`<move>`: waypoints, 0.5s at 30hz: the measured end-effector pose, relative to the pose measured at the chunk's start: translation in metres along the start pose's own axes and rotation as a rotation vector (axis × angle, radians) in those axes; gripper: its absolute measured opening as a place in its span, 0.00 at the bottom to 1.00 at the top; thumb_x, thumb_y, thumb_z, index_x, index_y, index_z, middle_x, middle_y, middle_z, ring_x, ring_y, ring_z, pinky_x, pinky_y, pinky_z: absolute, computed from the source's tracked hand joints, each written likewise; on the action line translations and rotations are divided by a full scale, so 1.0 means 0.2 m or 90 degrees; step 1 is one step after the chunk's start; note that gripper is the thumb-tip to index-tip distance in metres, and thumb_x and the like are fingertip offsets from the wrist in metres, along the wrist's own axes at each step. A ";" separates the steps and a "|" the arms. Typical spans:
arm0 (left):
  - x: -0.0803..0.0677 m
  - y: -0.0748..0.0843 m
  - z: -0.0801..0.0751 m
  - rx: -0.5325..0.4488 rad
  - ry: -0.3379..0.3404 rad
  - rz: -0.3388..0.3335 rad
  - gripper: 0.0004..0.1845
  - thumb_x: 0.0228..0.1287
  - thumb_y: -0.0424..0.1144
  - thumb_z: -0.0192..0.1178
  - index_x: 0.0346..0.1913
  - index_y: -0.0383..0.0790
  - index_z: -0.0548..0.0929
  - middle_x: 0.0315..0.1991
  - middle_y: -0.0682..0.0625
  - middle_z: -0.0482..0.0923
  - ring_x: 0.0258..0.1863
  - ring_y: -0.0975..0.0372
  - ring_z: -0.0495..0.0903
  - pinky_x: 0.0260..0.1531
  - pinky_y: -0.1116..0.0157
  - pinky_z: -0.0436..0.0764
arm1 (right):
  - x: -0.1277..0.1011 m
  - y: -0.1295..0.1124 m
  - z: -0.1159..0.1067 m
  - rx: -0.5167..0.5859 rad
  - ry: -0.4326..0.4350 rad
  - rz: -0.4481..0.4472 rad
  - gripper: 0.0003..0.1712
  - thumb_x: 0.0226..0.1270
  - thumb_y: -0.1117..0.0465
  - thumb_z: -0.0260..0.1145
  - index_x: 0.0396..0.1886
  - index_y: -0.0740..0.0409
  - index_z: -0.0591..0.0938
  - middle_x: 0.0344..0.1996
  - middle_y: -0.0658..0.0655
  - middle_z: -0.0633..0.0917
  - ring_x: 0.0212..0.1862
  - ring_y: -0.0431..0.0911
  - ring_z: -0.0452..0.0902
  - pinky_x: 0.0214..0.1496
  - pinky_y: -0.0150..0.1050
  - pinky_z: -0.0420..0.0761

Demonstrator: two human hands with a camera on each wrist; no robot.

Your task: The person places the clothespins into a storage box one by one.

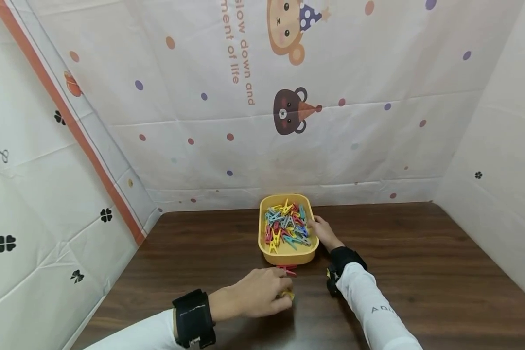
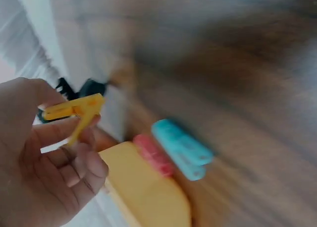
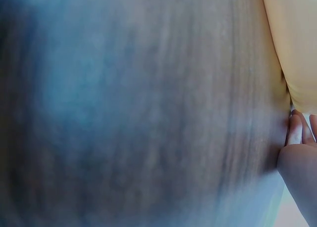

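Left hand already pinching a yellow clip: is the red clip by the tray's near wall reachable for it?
Probably yes. The red clip lies just ahead of the left hand on open table; but its fingers already pinch the yellow clip.

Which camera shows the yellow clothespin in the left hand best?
The left wrist view: the yellow clothespin sits pinched in the left hand, close up. The head view shows only a sliver under the fingers; the right wrist view shows none of it.

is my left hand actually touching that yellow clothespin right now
Touching. The left wrist view shows it plainly: the left hand pinches the yellow clothespin between thumb and fingers, lifted clear of the wooden table.
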State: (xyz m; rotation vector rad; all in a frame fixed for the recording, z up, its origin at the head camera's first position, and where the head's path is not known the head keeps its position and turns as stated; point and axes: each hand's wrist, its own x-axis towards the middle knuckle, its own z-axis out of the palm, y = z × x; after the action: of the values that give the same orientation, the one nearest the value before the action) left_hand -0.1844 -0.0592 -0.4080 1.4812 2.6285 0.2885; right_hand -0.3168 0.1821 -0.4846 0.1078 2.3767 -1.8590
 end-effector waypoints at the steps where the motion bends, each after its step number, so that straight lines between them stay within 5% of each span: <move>1: 0.01 0.00 -0.03 -0.027 0.010 0.004 0.14 0.74 0.45 0.53 0.48 0.45 0.88 0.37 0.58 0.81 0.27 0.76 0.69 0.24 0.79 0.68 | 0.00 0.00 0.00 0.002 -0.002 -0.001 0.35 0.74 0.59 0.48 0.77 0.69 0.60 0.65 0.74 0.72 0.56 0.57 0.74 0.54 0.41 0.73; 6: 0.15 -0.08 -0.25 -0.155 0.115 -0.005 0.18 0.81 0.40 0.47 0.52 0.38 0.88 0.37 0.49 0.85 0.32 0.67 0.77 0.36 0.74 0.75 | 0.00 0.01 0.01 0.005 -0.009 -0.008 0.35 0.75 0.58 0.47 0.77 0.70 0.59 0.65 0.74 0.72 0.57 0.57 0.74 0.55 0.42 0.74; 11: 0.39 -0.26 -0.44 -0.283 0.222 -0.106 0.20 0.82 0.40 0.48 0.66 0.36 0.80 0.51 0.35 0.84 0.42 0.48 0.84 0.43 0.58 0.83 | -0.01 0.00 0.00 -0.001 -0.013 -0.005 0.34 0.76 0.58 0.46 0.77 0.69 0.59 0.66 0.73 0.72 0.58 0.58 0.73 0.56 0.42 0.73; 15: 0.68 -0.62 -0.31 -0.318 0.310 -0.190 0.21 0.81 0.48 0.50 0.67 0.42 0.78 0.60 0.43 0.80 0.54 0.54 0.82 0.49 0.59 0.82 | -0.01 0.00 -0.02 -0.011 -0.013 -0.008 0.35 0.76 0.58 0.46 0.78 0.69 0.58 0.67 0.75 0.70 0.59 0.60 0.73 0.57 0.44 0.72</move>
State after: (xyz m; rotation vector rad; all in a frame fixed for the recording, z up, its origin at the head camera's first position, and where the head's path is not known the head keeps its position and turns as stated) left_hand -0.3697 -0.0114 -0.3752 0.9264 2.7562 1.2984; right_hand -0.3141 0.1864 -0.4830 0.0726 2.3853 -1.8360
